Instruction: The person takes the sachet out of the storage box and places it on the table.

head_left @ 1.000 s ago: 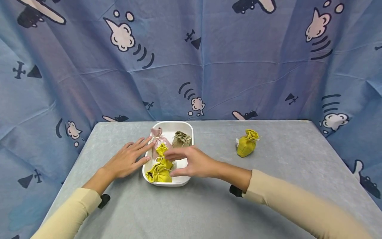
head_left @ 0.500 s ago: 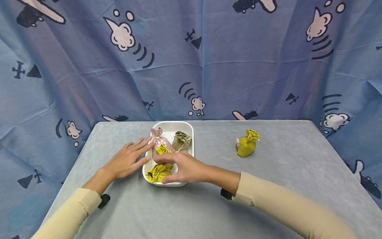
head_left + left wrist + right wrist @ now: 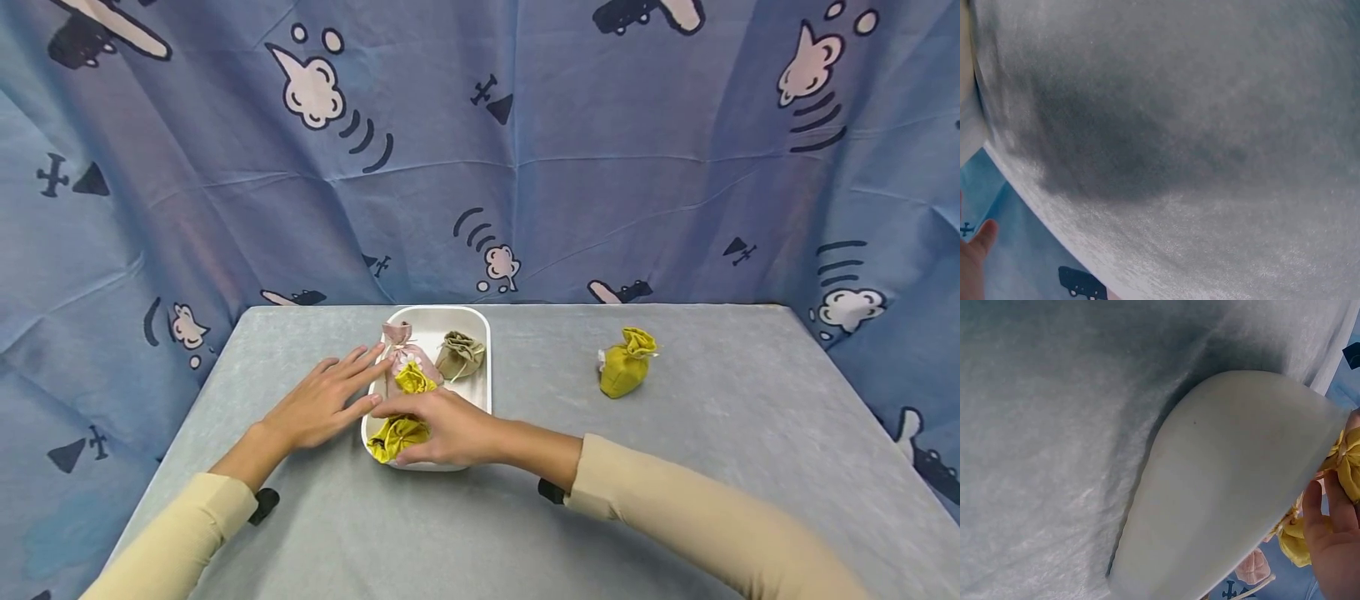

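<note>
A white tray (image 3: 478,390) holds several small drawstring pouches. My right hand (image 3: 457,429) reaches in from the right, its thumb and fingers curled round the front yellow pouch (image 3: 401,437), which lies with its gathered neck to the left. Another yellow pouch (image 3: 415,377) sits behind, partly hidden by the fingers. In the right wrist view the fingers (image 3: 1335,506) overlap the yellow cloth. At the tray's left rim rests my left hand (image 3: 318,404), fingers straight and spread, fingertips beside the pink pouch (image 3: 412,354). An olive-brown pouch (image 3: 460,356) stands at the back right inside.
To the right on the grey-covered table (image 3: 697,417), a third yellow pouch (image 3: 626,364) stands upright with its neck tied. A blue patterned curtain (image 3: 585,192) hangs behind the table's far edge.
My right hand has moved left and slightly toward the tray's front, bringing thumb and fingers round the front yellow pouch. The left hand and the pouches have kept their places.
</note>
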`<state>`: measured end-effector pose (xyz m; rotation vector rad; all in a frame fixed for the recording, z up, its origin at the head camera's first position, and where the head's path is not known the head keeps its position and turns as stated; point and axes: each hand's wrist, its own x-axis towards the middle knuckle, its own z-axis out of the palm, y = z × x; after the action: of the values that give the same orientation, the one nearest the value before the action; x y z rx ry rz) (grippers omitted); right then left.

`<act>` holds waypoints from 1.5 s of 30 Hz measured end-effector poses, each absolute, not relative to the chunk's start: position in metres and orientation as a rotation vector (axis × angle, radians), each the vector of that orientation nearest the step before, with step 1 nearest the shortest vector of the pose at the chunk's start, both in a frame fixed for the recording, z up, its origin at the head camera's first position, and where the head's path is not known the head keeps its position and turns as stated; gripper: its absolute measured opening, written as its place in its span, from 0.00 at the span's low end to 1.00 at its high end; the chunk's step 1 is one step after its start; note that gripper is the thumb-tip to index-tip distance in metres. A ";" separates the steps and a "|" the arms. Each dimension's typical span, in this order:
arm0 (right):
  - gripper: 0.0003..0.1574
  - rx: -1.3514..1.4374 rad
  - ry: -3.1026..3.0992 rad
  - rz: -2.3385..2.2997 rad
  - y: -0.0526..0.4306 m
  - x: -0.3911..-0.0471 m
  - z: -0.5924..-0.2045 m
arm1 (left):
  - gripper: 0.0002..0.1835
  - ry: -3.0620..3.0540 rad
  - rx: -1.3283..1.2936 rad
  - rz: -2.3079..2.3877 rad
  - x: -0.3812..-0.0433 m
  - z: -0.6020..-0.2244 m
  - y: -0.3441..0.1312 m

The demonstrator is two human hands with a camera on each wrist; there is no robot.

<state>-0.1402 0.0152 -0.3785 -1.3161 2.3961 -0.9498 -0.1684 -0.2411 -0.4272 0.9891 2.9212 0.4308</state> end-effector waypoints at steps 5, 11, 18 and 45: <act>0.35 -1.333 2.392 -0.950 0.012 -0.140 -0.379 | 0.31 2.930 1.016 0.446 -0.168 -0.428 -0.242; 0.30 -1.372 2.376 -0.965 0.009 -0.140 -0.382 | 0.31 2.923 1.000 0.445 -0.168 -0.427 -0.242; 0.24 -1.393 2.354 -1.018 0.007 -0.142 -0.388 | 0.31 2.915 0.976 0.431 -0.169 -0.428 -0.241; 0.13 -1.423 2.399 -1.156 0.023 -0.142 -0.364 | 0.31 2.929 0.980 0.454 -0.168 -0.428 -0.240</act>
<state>-0.1418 0.0227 -0.3640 -1.4226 2.3990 -1.1561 -0.1680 -0.2404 -0.4282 0.9804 2.9294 0.4544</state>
